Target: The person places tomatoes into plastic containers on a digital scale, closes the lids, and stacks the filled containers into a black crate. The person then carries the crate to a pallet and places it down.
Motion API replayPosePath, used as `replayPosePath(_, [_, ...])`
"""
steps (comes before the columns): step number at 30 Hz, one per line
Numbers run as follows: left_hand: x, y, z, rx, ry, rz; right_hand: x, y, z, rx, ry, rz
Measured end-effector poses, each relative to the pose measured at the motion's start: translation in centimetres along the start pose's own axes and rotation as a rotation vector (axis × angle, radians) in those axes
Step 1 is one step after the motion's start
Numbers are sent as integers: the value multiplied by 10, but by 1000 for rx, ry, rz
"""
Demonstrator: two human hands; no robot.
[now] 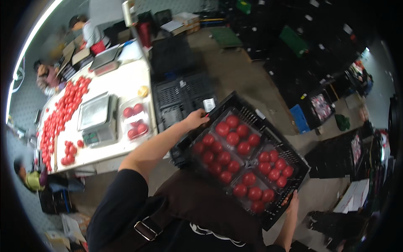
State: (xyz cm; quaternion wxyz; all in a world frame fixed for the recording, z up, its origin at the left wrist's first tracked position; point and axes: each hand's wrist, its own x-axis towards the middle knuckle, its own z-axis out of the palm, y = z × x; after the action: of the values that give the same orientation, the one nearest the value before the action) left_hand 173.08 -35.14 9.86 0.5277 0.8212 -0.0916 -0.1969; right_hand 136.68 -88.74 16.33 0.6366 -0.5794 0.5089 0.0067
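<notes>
A black plastic crate is held up in front of my body, tilted in the view. Inside it sit several clear plastic clamshell packs of red tomatoes, side by side. My left hand grips the crate's far left end, close to a white label. At the opposite end, my right hand holds the rim, its fingers curled through the side wall. Part of the crate's near edge is hidden by my dark apron.
Left stands a white table with loose tomatoes, a weighing scale and a clear tomato pack. Stacked black crates adjoin it. People work around the table. Dark crate stacks line the aisle.
</notes>
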Motion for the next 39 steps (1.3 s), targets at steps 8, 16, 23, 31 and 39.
replayPosePath(8, [21,51,53,-130,-61,-171,38,66,-20,97,164,22])
replayPosePath(16, [65,57,44,1,-122,-204,6,58,-2,144,231,-57])
replayPosePath(23, [131,90,102,-117,-214,-48,-28,49,-31,198,429,-189])
replayPosePath(31, [175,189,294,133,-549,85,-62,134,-125,304,734,-16])
replayPosePath(39, [192,247,576,154,-773,163,-15,177,-298,453,919,91])
